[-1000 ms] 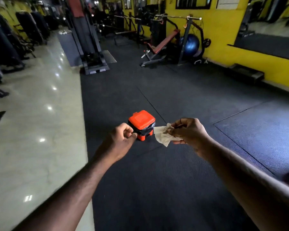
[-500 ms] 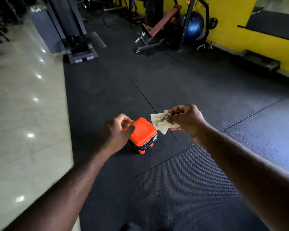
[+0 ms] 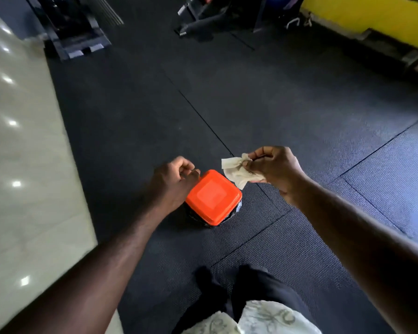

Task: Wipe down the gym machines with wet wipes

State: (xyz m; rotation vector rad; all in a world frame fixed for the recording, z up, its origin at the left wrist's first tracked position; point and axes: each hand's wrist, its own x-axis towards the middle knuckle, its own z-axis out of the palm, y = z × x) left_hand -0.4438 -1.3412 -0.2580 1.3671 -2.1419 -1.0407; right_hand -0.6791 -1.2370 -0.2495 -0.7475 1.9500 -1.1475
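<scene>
The right hand (image 3: 273, 169) pinches a crumpled wipe (image 3: 234, 171). The left hand (image 3: 171, 184) is curled at the far-left corner of the orange-lidded box (image 3: 214, 197); whether it grips, I cannot tell. The box stands beside a seam of the rubber mat (image 3: 251, 104), well apart from the mat's left edge.

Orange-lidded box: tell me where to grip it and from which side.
Grip the box by its orange lid's edge at the far-left side, where the left hand holds it. The lid is flat and squarish, so its rim likely offers a lip to pinch. The right hand pinches the wipe.
</scene>
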